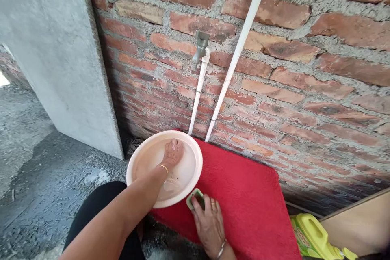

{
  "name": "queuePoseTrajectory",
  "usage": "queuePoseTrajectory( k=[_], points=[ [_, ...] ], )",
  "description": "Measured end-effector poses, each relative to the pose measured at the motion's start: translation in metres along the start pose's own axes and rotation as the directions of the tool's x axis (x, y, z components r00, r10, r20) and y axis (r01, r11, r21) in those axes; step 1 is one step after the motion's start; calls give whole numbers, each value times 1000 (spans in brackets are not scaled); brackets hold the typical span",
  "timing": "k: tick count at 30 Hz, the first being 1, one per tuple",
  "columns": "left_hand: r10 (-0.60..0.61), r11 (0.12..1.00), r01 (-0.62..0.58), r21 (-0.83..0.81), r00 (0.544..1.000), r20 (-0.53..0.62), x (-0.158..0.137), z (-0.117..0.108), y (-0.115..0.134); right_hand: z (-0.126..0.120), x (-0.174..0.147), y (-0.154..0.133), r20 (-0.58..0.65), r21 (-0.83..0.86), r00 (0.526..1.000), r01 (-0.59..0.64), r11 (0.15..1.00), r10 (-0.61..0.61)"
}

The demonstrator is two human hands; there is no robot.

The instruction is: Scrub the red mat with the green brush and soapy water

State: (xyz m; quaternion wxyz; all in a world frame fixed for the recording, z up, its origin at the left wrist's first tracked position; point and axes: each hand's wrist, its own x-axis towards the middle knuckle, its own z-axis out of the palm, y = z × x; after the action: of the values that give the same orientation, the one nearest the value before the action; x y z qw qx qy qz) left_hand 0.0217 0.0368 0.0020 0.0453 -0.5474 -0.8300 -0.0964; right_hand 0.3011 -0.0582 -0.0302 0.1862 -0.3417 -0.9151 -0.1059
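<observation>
A pale pink plastic basin (pixel 195 148) holds cloudy water with a few small dark specks. My left hand (pixel 174 152) is down in that basin, its fingers curled and partly under the water; whatever they hold, if anything, is hidden. A thin bangle circles the wrist. Just outside the basin's near right rim lies a small light green dish (pixel 189 202) with a dark inside, like a soap dish. My right hand (pixel 210 223) is closed at its right side, fingertips on the dish and over its inside. This hand wears a ring and a silver bangle.
A red cloth-like covering (pixel 243 195) lies over the low surface under the basin. Behind stands a brick wall (pixel 258 101) with a tap (pixel 200 46) and white pipes (pixel 237 53). A grey slab (pixel 70 48) leans left; a yellow-green jug (pixel 313 231) lies lower right. The floor (pixel 61 195) is wet.
</observation>
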Motion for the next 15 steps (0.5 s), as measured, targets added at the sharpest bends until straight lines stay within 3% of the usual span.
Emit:
queuePoseTrajectory(
  k=[2, 4, 8, 11, 15],
  points=[
    [4, 1000, -4, 1, 1000, -12, 0, 1, 0, 7, 27, -5, 42, -10, 999, 6, 1000, -6],
    [5, 1000, -5, -5, 1000, -24, 0, 2, -1, 11, 51, 13, 88, -35, 995, -40, 999, 43],
    [2, 1000, -2, -24, 1000, -18, 1, 1, 0, 8, 70, 91, 183, -177, 942, -251, 952, 282],
    [-6, 999, 5, -32, 1000, -12, 1, 0, 1, -2, 46, 161, 158, -340, 844, -442, 830, 513],
    [-17, 999, 16, -38, 1000, -17, 1, 0, 2, -15, -15, 228, -63, -413, 735, -635, 653, 675]
  ],
)
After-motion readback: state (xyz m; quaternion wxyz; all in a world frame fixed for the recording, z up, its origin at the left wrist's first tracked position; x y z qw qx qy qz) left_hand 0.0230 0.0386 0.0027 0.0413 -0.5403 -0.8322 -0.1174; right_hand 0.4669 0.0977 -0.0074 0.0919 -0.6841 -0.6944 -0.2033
